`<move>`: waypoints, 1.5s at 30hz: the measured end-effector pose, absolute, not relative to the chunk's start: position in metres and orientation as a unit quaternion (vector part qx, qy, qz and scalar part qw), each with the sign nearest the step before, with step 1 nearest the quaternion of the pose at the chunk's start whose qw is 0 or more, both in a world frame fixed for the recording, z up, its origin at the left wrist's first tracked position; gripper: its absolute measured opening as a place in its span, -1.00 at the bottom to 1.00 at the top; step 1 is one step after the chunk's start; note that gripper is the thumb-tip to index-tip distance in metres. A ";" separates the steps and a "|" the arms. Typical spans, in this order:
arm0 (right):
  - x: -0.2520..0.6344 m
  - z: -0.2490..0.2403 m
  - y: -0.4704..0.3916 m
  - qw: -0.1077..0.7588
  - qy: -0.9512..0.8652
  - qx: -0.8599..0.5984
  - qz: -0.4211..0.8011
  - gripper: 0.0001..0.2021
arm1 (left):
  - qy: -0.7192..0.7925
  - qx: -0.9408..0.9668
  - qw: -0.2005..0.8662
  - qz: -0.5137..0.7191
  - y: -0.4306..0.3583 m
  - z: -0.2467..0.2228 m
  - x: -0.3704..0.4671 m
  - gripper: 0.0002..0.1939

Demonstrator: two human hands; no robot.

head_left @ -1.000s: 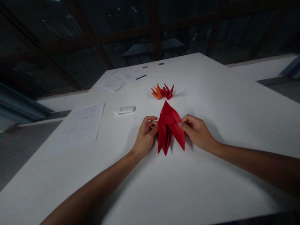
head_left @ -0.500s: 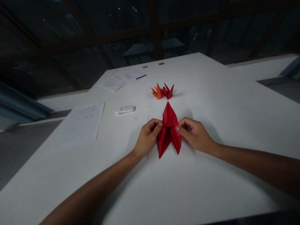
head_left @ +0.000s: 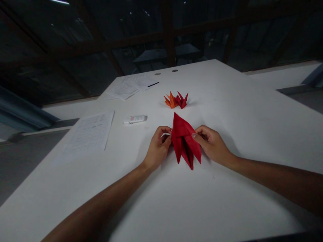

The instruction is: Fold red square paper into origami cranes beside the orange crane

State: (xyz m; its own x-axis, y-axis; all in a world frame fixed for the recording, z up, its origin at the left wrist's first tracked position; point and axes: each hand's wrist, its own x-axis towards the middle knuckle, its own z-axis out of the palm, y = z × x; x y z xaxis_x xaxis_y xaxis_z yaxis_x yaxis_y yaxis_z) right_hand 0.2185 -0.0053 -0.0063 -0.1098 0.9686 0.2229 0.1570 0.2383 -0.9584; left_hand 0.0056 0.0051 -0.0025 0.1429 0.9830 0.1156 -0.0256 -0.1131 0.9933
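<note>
A folded red paper (head_left: 186, 136) with a pointed top and several points hanging at its lower end is between my hands, over the white table (head_left: 161, 205). My right hand (head_left: 213, 143) pinches its right edge, thumb in front. At its left edge, the thumb and curled fingers of my left hand (head_left: 158, 146) meet the paper, with a small gap between thumb and forefinger. Behind it stand an orange paper crane (head_left: 171, 100) and a smaller red paper crane (head_left: 182, 101), side by side.
A white tube (head_left: 135, 119) lies left of the cranes. Printed sheets lie at the left (head_left: 88, 132) and far left (head_left: 126, 89), the far ones near a black strip (head_left: 153, 84). Two round table inserts sit by the far edge. Dark windows rise behind.
The red paper has turned, its top point swinging left and its lower points right. My left fingers have loosened a little at its edge. The whole view has shifted slightly.
</note>
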 end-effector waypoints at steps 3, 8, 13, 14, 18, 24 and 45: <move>0.219 -0.009 -0.004 0.486 -0.620 -0.457 0.414 -0.81 | 0.418 0.550 0.521 0.501 0.003 -0.002 0.006 -0.74; 0.218 -0.009 -0.004 0.492 -0.620 -0.461 0.400 -0.81 | 0.460 0.643 0.397 0.467 0.001 0.001 0.005 -0.96; 0.217 -0.003 -0.012 0.490 -0.650 -0.445 0.373 -0.81 | 0.486 0.679 0.341 0.433 0.000 0.005 0.008 -0.87; 0.216 -0.003 -0.014 0.488 -0.659 -0.440 0.367 -0.81 | 0.486 0.678 0.339 0.435 0.000 0.004 0.008 -0.86; 0.215 -0.003 -0.017 0.480 -0.675 -0.441 0.346 -0.82 | 0.493 0.673 0.309 0.456 0.000 0.001 0.009 -0.90; 0.218 -0.004 -0.008 0.504 -0.630 -0.482 0.341 -0.83 | 0.491 0.639 0.397 0.441 -0.003 0.004 0.005 -0.79; 0.241 0.050 0.015 0.422 -0.745 -0.501 0.130 -0.90 | 0.502 0.611 0.351 0.502 0.030 0.028 -0.021 -0.77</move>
State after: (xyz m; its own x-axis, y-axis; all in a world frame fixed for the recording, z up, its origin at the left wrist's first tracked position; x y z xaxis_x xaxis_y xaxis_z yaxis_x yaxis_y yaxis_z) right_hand 0.2415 0.0149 0.0504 -0.1431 0.8549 0.4986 0.6362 0.4654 -0.6153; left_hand -0.0213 0.0298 0.0276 -0.0078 0.9655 0.2604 0.2602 -0.2495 0.9328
